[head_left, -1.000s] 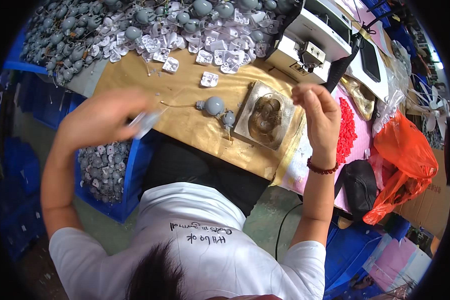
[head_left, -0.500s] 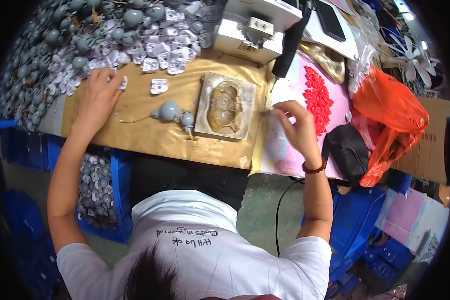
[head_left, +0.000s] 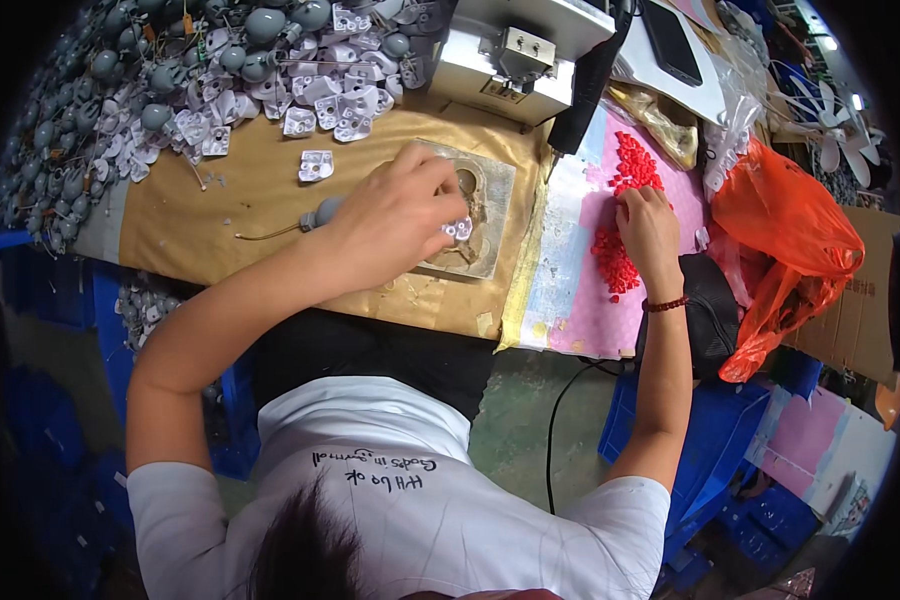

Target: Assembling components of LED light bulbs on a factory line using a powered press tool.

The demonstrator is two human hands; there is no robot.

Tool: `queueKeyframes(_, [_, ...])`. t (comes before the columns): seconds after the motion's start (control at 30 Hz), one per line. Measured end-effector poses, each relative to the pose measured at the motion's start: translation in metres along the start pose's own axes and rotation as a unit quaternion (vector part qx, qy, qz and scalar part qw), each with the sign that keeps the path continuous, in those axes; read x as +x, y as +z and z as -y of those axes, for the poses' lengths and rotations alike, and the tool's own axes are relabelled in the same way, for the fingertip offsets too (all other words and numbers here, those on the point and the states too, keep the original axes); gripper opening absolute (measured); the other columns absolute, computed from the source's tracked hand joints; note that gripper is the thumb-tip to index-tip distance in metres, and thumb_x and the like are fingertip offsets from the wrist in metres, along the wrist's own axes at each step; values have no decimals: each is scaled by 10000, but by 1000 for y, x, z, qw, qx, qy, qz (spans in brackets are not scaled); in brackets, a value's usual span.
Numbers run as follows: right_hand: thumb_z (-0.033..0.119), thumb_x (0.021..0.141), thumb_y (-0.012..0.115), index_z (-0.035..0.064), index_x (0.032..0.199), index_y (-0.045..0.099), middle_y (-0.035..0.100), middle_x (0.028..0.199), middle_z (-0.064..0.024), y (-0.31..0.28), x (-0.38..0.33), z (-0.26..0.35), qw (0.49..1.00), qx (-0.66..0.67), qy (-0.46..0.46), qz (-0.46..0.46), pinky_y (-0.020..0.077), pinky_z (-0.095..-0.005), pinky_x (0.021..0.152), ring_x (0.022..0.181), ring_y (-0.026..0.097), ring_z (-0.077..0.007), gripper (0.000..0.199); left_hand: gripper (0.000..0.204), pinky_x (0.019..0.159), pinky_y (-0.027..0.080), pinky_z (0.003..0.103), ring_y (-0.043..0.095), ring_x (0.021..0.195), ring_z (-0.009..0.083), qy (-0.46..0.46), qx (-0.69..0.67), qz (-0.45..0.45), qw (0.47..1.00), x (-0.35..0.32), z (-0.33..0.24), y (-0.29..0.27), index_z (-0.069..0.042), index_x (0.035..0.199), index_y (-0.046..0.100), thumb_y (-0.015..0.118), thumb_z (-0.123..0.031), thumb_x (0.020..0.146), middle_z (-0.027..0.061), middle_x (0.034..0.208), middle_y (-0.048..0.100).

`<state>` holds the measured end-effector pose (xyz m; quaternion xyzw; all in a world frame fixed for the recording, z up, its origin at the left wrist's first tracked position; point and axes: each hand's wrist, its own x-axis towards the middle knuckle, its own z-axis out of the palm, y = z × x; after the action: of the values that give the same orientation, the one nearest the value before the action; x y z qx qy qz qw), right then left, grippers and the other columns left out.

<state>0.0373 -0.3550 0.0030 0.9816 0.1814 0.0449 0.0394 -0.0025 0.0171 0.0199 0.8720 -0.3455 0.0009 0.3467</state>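
My left hand (head_left: 400, 215) reaches over a square metal fixture (head_left: 500, 190) with a rounded hollow. Its fingers are closed on a small white plastic part (head_left: 458, 229) just above that hollow. A grey ball-shaped part (head_left: 327, 209) with a thin wire lies beside the fixture, largely hidden by my left hand. Another white plastic part (head_left: 316, 166) lies loose on the brown covering. My right hand (head_left: 652, 235) is down on the pile of small red pieces (head_left: 615, 262), its fingertips bunched together; what they pinch is hidden.
Heaped grey balls (head_left: 155, 117) and white parts (head_left: 345, 105) fill the far left. A metal press-like machine (head_left: 505, 85) stands behind the fixture. To the right are a black pouch (head_left: 712, 315), an orange-red plastic bag (head_left: 785, 235) and a dark phone (head_left: 672, 42). Blue bins (head_left: 660, 410) sit below the table.
My left hand has come right from the white heap to the fixture, carrying a white part. My right hand has moved right and away from me onto the red pieces.
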Motion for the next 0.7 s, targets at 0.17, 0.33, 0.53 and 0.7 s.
queueKeyframes(0.17, [72, 781, 693, 35, 818, 641, 639, 823, -122, -11, 6, 15, 994, 101, -2, -44, 510, -411, 703, 819, 627, -309, 74, 353, 970, 433, 428, 486, 1157, 309, -81, 57, 11, 995, 9, 4, 15, -93, 1081, 646, 766, -131, 751, 80, 1142, 556])
queueKeyframes(0.33, [-28, 731, 736, 29, 856, 662, 658, 852, -98, -30, 18, 83, 929, 363, -27, -67, 519, -364, 725, 821, 638, -283, 156, 537, 1042, 387, 423, 468, 1210, 329, -59, 4, -92, 994, -4, 10, -13, -101, 1248, 590, 780, -165, 749, 131, 1246, 526])
queueKeyframes(0.53, [-2, 689, 767, 72, 901, 645, 642, 880, -52, -19, 36, 151, 889, 374, -222, -145, 479, -357, 731, 805, 596, -252, 255, 640, 1060, 381, 419, 455, 1236, 331, -136, 24, -5, 990, -58, 22, -53, -92, 1305, 567, 811, -174, 720, 126, 1290, 519])
queueKeyframes(0.7, [67, 713, 759, 82, 960, 649, 624, 986, -49, -15, 38, 164, 924, 236, -271, -129, 450, -384, 817, 909, 573, -245, 271, 579, 1013, 425, 407, 493, 1191, 331, -142, 26, 34, 989, -87, 36, -41, -78, 1265, 579, 798, -88, 729, 116, 1260, 532])
